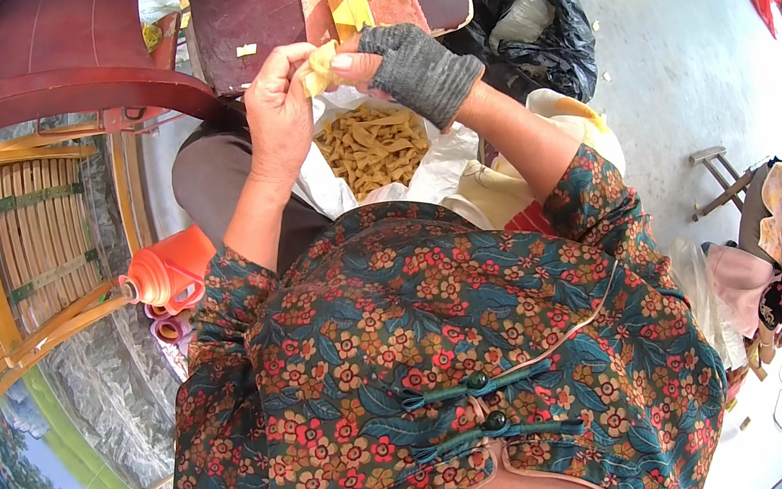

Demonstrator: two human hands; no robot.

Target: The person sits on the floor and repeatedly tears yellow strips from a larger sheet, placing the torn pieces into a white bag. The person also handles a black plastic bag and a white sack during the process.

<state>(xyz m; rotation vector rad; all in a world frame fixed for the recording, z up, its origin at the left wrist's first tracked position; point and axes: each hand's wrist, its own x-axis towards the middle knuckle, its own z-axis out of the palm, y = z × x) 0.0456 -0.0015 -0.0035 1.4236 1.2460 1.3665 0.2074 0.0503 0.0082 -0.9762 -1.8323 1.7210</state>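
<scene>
My bare left hand (275, 110) and gloved right hand (415, 69) meet, both pinching one yellow strip (320, 67) between their fingertips, held just above the white bag (436, 172) of more strips (371, 146) before the dark red board (259, 6).

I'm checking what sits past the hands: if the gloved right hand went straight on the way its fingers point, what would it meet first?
Likely the pale yellow piece pinched between both hands, then the bare left hand right behind it.
</scene>
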